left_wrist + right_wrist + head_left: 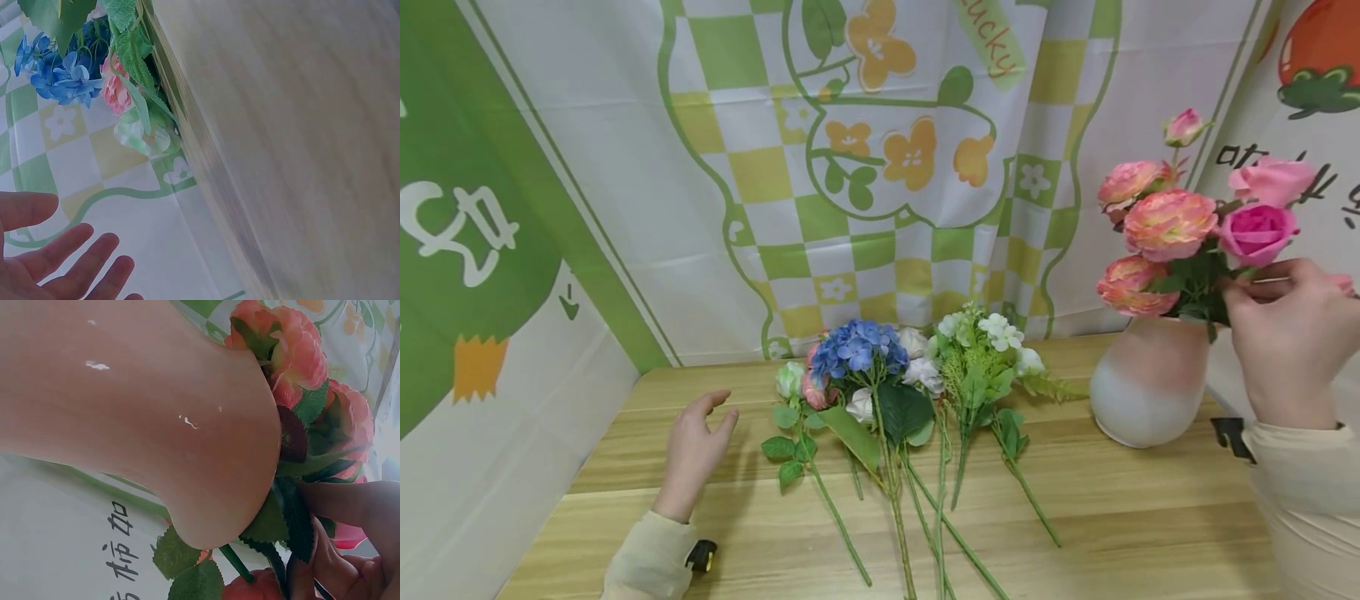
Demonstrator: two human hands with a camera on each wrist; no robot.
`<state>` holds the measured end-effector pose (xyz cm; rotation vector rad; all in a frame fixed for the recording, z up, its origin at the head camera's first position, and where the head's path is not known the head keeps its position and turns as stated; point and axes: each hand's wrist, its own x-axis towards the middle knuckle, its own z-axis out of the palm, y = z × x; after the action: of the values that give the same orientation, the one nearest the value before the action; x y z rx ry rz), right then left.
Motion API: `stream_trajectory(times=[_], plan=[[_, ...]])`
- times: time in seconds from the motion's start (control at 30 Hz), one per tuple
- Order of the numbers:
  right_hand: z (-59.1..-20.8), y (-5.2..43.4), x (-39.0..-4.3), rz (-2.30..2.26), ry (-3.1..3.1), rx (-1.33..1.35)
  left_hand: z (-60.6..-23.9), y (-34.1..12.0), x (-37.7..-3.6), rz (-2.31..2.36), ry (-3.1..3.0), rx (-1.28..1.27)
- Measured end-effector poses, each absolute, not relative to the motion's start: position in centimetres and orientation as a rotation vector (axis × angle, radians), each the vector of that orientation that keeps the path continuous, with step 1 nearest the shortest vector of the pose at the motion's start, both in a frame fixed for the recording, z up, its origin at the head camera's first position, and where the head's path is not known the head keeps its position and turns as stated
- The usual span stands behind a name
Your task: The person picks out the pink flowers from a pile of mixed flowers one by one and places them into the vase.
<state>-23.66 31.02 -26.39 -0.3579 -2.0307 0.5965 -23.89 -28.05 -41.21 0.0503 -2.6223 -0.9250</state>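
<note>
1. Near left: left hand [696,454], fingers apart, holds nothing.
2. Centre: blue hydrangea [861,350] lies among loose flowers [973,375] on the table [1150,508]; crossed stems [895,521] could snag if one is pulled.
3. Far right: right hand [1292,333] pinches greenery [1198,287] at the mouth of the vase [1150,392]; which stem, cannot tell.
4. Pink blooms [1171,225] stand crowded in the vase; a sideways push could tip it; caught leaves could drag neighbours out.

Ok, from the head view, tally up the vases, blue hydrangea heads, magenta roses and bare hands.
Vase: 1
Blue hydrangea head: 1
Magenta rose: 1
Bare hands, left hand and right hand: 2
Total: 5
</note>
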Motion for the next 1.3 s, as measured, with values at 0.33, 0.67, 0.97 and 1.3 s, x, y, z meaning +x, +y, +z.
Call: stream_trajectory(times=[0.33,0.67,0.97,1.3], plan=[[-26.8,31.1,-23.5,0.606,-2.061,-0.355,-41.0,-28.0,-23.7,-0.939,-2.644,0.059],[-26.9,31.3,-22.6,0.653,-2.114,-0.389,-41.0,-28.1,-23.7,-0.942,-2.642,0.049],[-26.3,30.2,-20.9,0.76,-2.089,-0.446,-40.8,-28.1,-23.7,-0.931,-2.638,0.05],[-25.2,25.9,-18.4,0.704,-1.811,-0.109,-40.1,-27.6,-24.2,-0.942,-2.572,0.029]])
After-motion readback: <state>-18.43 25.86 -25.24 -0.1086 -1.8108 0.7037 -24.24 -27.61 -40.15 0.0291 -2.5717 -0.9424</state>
